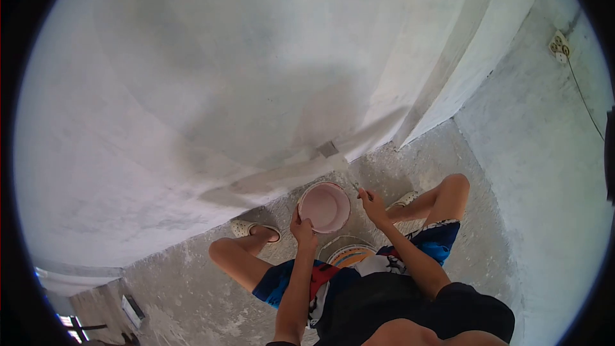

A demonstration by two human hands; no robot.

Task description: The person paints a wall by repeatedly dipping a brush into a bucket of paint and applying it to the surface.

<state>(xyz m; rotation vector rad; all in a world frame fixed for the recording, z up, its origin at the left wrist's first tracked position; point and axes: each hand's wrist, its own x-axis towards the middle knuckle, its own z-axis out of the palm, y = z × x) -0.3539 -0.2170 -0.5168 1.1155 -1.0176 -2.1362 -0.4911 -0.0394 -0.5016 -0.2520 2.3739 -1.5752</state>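
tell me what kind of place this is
Probably a room under construction or renovation. The walls are bare grey plaster, the floor is rough, stained concrete, and a socket hangs on the right wall with a loose wire. The person's left hand holds a bucket of pinkish paint.

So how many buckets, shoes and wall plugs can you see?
Pink bucket, gripped at its rim by the left hand: 1
Pale shoes: 2
Wall socket: 1
Total: 4
The right hand holds something thin, too small to tell.
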